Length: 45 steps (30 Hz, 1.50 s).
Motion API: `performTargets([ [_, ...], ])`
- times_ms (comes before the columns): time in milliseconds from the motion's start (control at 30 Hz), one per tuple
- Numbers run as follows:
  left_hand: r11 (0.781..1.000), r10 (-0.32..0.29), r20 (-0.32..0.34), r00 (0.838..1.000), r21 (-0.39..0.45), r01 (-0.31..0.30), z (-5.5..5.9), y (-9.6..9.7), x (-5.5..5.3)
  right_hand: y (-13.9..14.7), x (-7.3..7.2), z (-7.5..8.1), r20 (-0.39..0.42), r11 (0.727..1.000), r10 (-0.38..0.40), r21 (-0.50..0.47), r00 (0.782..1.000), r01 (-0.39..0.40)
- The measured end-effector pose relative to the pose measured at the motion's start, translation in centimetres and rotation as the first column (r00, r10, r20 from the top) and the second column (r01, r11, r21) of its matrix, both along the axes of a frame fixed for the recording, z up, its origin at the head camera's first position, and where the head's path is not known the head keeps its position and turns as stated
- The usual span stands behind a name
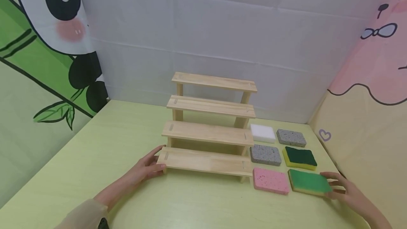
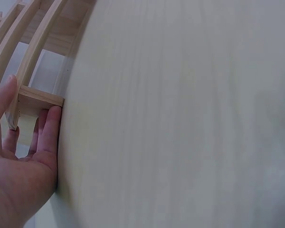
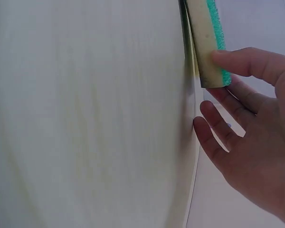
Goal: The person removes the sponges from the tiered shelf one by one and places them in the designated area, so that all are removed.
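Observation:
A wooden four-tier step shelf (image 1: pixel 206 133) stands on the table. My left hand (image 1: pixel 147 167) grips the left end of its lowest tier. In the left wrist view, the thumb and fingers of that hand (image 2: pixel 26 161) are spread about the board's end (image 2: pixel 35 97) and its support. At the right, a green sponge (image 1: pixel 308 181) with a pale yellow underside lies flat. My right hand (image 1: pixel 344 190) pinches its right end; the right wrist view has the thumb on the pale side of the sponge (image 3: pixel 206 45), with fingers behind it.
Beside the shelf's right end lie a pink sponge (image 1: pixel 271 181), two grey speckled blocks (image 1: pixel 265 154), a white sponge (image 1: pixel 262 133) and a yellow sponge with dark green top (image 1: pixel 300 157). Cloth walls with cartoon prints (image 1: pixel 222 27) enclose the table (image 1: pixel 190 207) at back and sides.

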<state>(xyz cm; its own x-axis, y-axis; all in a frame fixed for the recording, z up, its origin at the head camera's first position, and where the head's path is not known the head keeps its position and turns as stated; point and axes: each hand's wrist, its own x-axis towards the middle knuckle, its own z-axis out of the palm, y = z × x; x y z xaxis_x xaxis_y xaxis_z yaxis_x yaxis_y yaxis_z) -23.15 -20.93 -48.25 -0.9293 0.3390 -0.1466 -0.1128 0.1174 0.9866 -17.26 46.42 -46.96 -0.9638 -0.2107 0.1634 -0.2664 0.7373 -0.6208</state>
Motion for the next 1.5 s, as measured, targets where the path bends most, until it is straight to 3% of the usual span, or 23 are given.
performTargets([
  [233, 1.000, -0.002, -0.003, 1.000, 0.014, 0.002, -0.1, 0.0, -0.1, 0.3, 0.2, 0.1, 0.073, 0.999, -0.017, 0.034, 0.997, 0.015],
  [600, 1.000, -0.024, -0.011, 1.000, 0.014, 0.024, 0.2, 0.1, 0.0, 0.5, 0.4, 0.2, 0.058, 0.997, 0.081, -0.015, 0.995, -0.080],
  [733, 1.000, -0.014, -0.004, 1.000, 0.009, 0.014, 0.2, 0.3, -0.1, 1.0, 0.5, 0.2, 0.027, 0.994, 0.106, 0.027, 0.994, -0.107],
  [833, 0.999, -0.020, -0.031, 0.999, -0.048, 0.018, 0.4, 0.2, -0.1, 1.1, 0.6, 0.8, -0.003, 0.989, 0.049, 0.141, 0.999, -0.048],
  [900, 0.985, -0.029, -0.108, 0.994, -0.172, 0.010, 1.0, -0.1, -0.1, 0.6, 0.4, 1.7, -0.024, 0.974, -0.002, 0.224, 1.000, 0.007],
  [967, 0.939, -0.070, -0.221, 0.973, -0.344, -0.011, 2.0, -0.6, -0.1, -0.2, 0.2, 2.9, -0.083, 0.946, -0.037, 0.318, 0.996, 0.062],
  [1000, 0.897, -0.103, -0.288, 0.952, -0.441, -0.036, 2.7, -0.9, -0.1, -0.7, 0.0, 3.7, -0.111, 0.933, -0.046, 0.351, 0.993, 0.082],
  [1033, 0.844, -0.140, -0.354, 0.925, -0.532, -0.076, 3.4, -1.3, -0.1, -1.2, -0.1, 4.4, -0.145, 0.922, -0.043, 0.376, 0.988, 0.095],
  [1100, 0.715, -0.213, -0.462, 0.861, -0.674, -0.185, 4.9, -2.2, 0.1, -2.3, -0.2, 5.9, -0.230, 0.906, -0.012, 0.409, 0.973, 0.108],
  [1167, 0.617, -0.273, -0.529, 0.803, -0.737, -0.276, 6.3, -3.1, 0.2, -3.6, -0.4, 7.3, -0.286, 0.893, 0.019, 0.435, 0.958, 0.112],
  [1200, 0.579, -0.287, -0.552, 0.783, -0.751, -0.318, 7.0, -3.6, 0.3, -4.2, -0.4, 7.9, -0.297, 0.891, 0.038, 0.443, 0.954, 0.103],
  [1267, 0.543, -0.298, -0.581, 0.758, -0.756, -0.366, 8.1, -4.4, 0.3, -5.2, -0.6, 8.5, -0.317, 0.893, 0.093, 0.446, 0.944, 0.061],
  [1367, 0.537, -0.305, -0.598, 0.741, -0.751, -0.385, 8.9, -5.4, 0.3, -6.2, -0.7, 7.7, -0.293, 0.872, 0.184, 0.489, 0.938, -0.018],
  [1500, 0.536, -0.326, -0.592, 0.737, -0.758, -0.371, 8.9, -6.8, 0.1, -6.5, -0.6, 4.9, -0.244, 0.853, 0.231, 0.516, 0.942, -0.075],
])
